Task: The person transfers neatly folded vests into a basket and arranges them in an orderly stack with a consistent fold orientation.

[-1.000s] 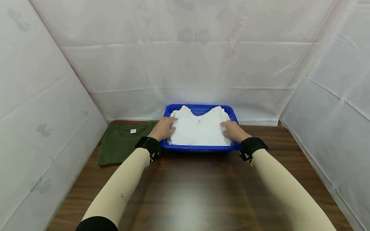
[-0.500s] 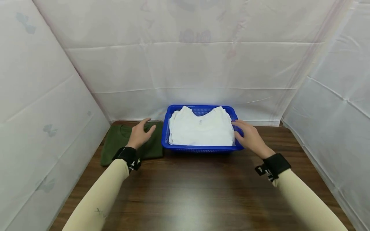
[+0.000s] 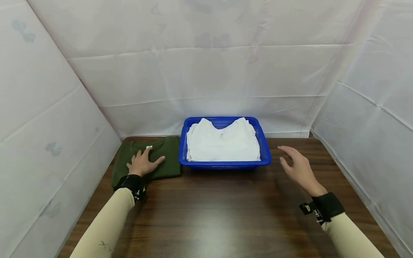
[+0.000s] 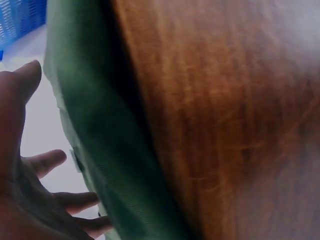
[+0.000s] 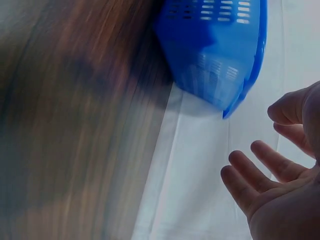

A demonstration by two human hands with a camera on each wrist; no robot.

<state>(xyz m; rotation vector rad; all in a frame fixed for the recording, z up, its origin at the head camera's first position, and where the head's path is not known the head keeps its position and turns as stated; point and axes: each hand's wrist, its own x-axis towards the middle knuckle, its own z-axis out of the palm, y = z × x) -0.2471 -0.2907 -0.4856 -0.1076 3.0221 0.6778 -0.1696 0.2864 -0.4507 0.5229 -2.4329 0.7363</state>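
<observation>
A folded dark green T-shirt point(image 3: 167, 157) lies on the table, left of the blue basket. Over it my left hand point(image 3: 141, 165) spreads its fingers, fingertips close to the collar and its white label. In the left wrist view the thumb and fingers point(image 4: 75, 201) are apart, beside the thick green fold point(image 4: 100, 100). My right hand point(image 3: 300, 172) is in the air to the right of the basket, fingers loosely bent and holding nothing. Folded white T-shirts point(image 3: 222, 145) lie inside the blue plastic basket point(image 3: 226, 164), neckline toward the back.
The dark brown wooden table point(image 3: 206, 211) carries the basket at its back edge. White printed sheets stand as a back wall point(image 3: 206, 79), a left wall point(image 3: 48, 125) and a right wall point(image 3: 371, 125).
Both hands have let go of the white T-shirts in the basket. The left hand has moved left onto the green T-shirt; the right hand has drawn away to the right.
</observation>
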